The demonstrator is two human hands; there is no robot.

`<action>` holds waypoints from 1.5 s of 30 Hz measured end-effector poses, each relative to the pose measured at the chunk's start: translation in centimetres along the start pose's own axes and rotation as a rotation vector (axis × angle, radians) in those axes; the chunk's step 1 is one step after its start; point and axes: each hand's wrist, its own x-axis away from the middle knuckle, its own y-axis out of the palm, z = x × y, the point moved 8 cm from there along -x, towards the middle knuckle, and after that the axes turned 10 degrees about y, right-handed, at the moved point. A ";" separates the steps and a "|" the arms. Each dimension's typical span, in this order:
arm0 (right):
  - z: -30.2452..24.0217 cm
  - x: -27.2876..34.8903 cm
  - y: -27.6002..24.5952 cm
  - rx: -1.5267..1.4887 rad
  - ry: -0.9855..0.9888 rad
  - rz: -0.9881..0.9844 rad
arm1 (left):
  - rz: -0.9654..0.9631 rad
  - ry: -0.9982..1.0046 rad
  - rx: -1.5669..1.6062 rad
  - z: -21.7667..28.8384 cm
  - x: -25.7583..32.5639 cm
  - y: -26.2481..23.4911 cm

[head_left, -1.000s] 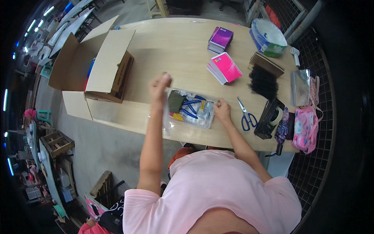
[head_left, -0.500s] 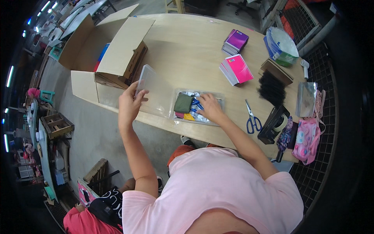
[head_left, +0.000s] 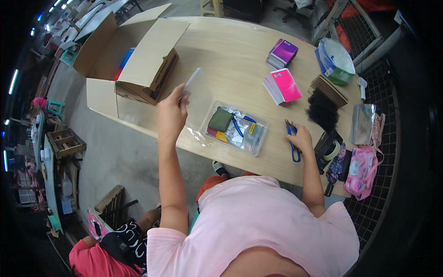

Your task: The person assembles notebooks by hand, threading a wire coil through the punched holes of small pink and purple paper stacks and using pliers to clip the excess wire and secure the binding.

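My left hand [head_left: 171, 110] is raised over the near left part of the wooden table [head_left: 230, 64] and holds a clear plastic sheet [head_left: 190, 83] by its lower end. To its right lies a clear plastic pouch [head_left: 236, 128] filled with a dark green item, blue pens and small coloured pieces. My right hand [head_left: 301, 138] rests on blue-handled scissors [head_left: 292, 143] at the near right of the table, its fingers over the handles.
An open cardboard box [head_left: 138, 60] stands at the table's left end. Pink and purple booklets [head_left: 282, 85] [head_left: 282, 53], a blue-and-white bag stack [head_left: 334, 60], black bristly items [head_left: 322, 110], a silver pouch [head_left: 362, 123] and a pink bag [head_left: 361, 171] crowd the right side. Another person [head_left: 115, 244] crouches at lower left.
My left hand has lifted the clear sheet from near the box toward the table's middle. My right hand left the filled pouch and went right onto the scissors.
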 end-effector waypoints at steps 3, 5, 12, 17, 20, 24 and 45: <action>0.5 2.2 -0.1 0.059 -0.061 0.495 | -0.017 0.065 -0.001 1.3 -0.6 1.2; -2.0 2.2 0.5 -0.330 -0.278 0.442 | -0.036 0.118 -0.003 2.5 -0.9 2.1; -22.8 5.6 7.0 -0.127 -0.911 0.287 | -0.017 0.157 0.008 3.8 -1.1 3.5; -22.2 3.5 5.3 -0.555 -0.862 0.259 | 0.015 0.181 0.024 4.3 -1.0 2.6; -12.0 2.4 3.3 -1.088 -0.299 0.247 | -0.133 0.052 0.068 3.6 1.2 3.3; 3.2 0.0 1.4 -1.051 -0.009 0.436 | -0.298 0.261 0.229 6.5 7.3 9.9; -12.4 -1.4 9.5 -0.280 -0.339 0.029 | -0.450 0.286 -0.238 2.9 14.5 24.6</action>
